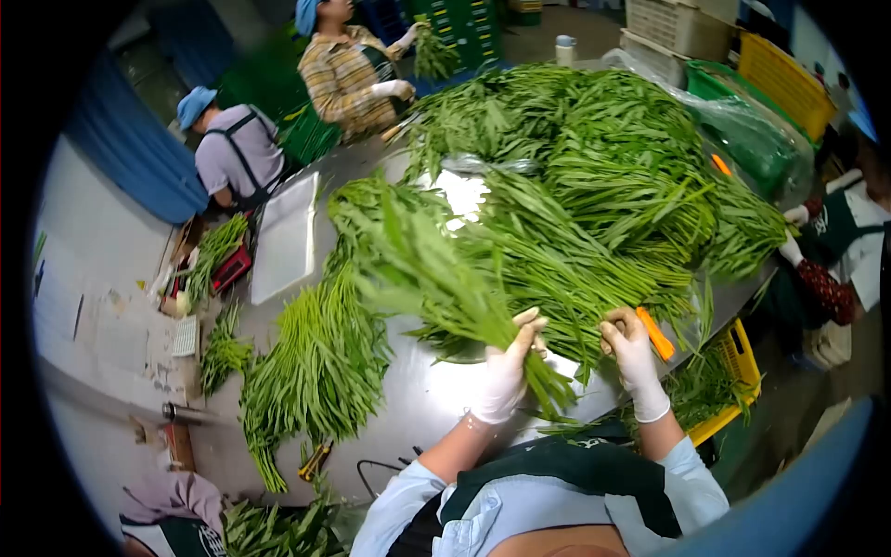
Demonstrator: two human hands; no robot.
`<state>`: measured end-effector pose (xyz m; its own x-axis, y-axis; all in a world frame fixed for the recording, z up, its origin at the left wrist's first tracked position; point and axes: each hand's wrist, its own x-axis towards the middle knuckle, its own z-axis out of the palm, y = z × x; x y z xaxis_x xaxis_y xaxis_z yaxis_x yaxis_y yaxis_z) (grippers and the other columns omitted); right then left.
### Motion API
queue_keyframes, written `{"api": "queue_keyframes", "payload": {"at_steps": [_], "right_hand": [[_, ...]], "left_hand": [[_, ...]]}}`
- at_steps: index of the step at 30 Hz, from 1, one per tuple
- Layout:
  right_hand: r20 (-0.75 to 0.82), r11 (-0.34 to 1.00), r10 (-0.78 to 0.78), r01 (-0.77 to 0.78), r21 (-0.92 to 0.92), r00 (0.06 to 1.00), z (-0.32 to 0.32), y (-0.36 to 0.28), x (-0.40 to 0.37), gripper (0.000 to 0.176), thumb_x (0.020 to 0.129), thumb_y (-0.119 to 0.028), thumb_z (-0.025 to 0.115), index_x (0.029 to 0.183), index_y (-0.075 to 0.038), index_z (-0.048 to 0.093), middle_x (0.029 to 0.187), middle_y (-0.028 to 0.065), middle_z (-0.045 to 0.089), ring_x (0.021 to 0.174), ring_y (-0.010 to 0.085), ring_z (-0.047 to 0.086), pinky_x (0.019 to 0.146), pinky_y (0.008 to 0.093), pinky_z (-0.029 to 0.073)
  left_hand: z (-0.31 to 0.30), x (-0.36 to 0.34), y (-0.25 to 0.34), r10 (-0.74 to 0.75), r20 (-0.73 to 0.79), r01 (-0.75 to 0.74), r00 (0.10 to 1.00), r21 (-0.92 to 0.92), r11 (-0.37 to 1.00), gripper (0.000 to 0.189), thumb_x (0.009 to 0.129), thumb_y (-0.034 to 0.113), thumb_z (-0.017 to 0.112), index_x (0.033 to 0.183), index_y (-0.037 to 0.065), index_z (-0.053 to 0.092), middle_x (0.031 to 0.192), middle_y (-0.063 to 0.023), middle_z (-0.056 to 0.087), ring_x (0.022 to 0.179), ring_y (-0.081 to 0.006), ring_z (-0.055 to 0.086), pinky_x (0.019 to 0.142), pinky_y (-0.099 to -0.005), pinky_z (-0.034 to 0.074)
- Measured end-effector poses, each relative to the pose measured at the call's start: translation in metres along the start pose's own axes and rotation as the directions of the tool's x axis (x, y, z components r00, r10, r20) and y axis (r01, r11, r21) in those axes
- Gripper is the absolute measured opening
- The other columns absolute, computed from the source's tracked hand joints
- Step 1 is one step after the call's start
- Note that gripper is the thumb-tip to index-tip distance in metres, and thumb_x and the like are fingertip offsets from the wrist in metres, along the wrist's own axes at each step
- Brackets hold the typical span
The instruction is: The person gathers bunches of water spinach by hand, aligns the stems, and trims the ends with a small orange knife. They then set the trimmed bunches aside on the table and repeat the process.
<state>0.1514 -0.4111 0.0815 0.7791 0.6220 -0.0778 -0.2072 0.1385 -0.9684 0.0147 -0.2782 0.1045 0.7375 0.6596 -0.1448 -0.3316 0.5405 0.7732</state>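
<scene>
My gloved left hand [503, 382] is closed round the stems of a bunch of leafy greens [432, 274], held up over the metal table. Its leaves fan out to the upper left, slightly blurred, and the cut ends point down to the right. Fingers curled, my gloved right hand [635, 364] is beside the stem ends of the piled greens [575, 237]; I cannot tell what is between its fingertips. Right against its outer side is an orange handle-like piece [655, 334].
Another heap of greens [320, 362] lies left on the metal table [418, 408], near yellow-handled cutters [316, 461]. A white tray [286, 237] rests at the far-left edge. A yellow crate [738, 371] stands low at right. Co-workers [348, 74] surround the table.
</scene>
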Motion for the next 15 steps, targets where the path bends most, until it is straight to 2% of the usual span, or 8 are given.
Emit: {"api": "queue_keyframes", "payload": {"at_steps": [5, 9, 11, 15], "right_hand": [[0.049, 0.991, -0.040, 0.046, -0.122, 0.998, 0.010, 0.004, -0.016, 0.014, 0.083, -0.001, 0.056, 0.096, 0.001, 0.050, 0.073, 0.0023, 0.051, 0.056, 0.0065, 0.047, 0.050, 0.0197, 0.039], [0.045, 0.966, -0.058, 0.068, -0.251, 0.997, 0.015, -0.003, -0.025, 0.013, 0.083, -0.001, 0.056, 0.095, 0.001, 0.052, 0.075, 0.0032, 0.053, 0.059, 0.0054, 0.050, 0.051, 0.0192, 0.041], [0.069, 0.947, -0.021, 0.042, -0.318, 0.997, 0.013, -0.007, -0.026, 0.013, 0.082, -0.001, 0.057, 0.094, 0.002, 0.052, 0.078, 0.0045, 0.055, 0.062, 0.0066, 0.053, 0.055, 0.0203, 0.044], [0.133, 0.877, -0.123, 0.170, -0.449, 0.983, 0.020, -0.008, -0.032, 0.013, 0.082, -0.002, 0.057, 0.094, 0.002, 0.053, 0.086, 0.0076, 0.059, 0.072, 0.0106, 0.058, 0.065, 0.0232, 0.047]], "left_hand": [[-0.001, 0.017, -0.005, -0.079, -0.049, 0.078, 0.996, -0.017, 0.997, 0.035, 0.089, 0.010, 0.055, 0.120, -0.002, 0.047, 0.103, -0.0091, 0.061, 0.067, -0.0076, 0.053, 0.060, -0.0195, 0.046], [-0.017, 0.019, -0.018, -0.179, -0.081, 0.171, 0.980, -0.099, 0.980, 0.030, 0.088, 0.008, 0.053, 0.116, -0.002, 0.049, 0.097, -0.0087, 0.062, 0.065, -0.0080, 0.054, 0.058, -0.0192, 0.046], [-0.020, 0.018, -0.017, -0.194, -0.042, 0.187, 0.980, -0.135, 0.973, 0.027, 0.088, 0.007, 0.053, 0.114, -0.001, 0.049, 0.098, -0.0090, 0.061, 0.064, -0.0085, 0.053, 0.057, -0.0198, 0.048], [-0.025, 0.020, -0.013, -0.249, 0.047, 0.253, 0.967, -0.244, 0.936, 0.026, 0.088, 0.006, 0.053, 0.114, 0.002, 0.048, 0.098, -0.0078, 0.059, 0.065, -0.0090, 0.054, 0.058, -0.0209, 0.049]]}}
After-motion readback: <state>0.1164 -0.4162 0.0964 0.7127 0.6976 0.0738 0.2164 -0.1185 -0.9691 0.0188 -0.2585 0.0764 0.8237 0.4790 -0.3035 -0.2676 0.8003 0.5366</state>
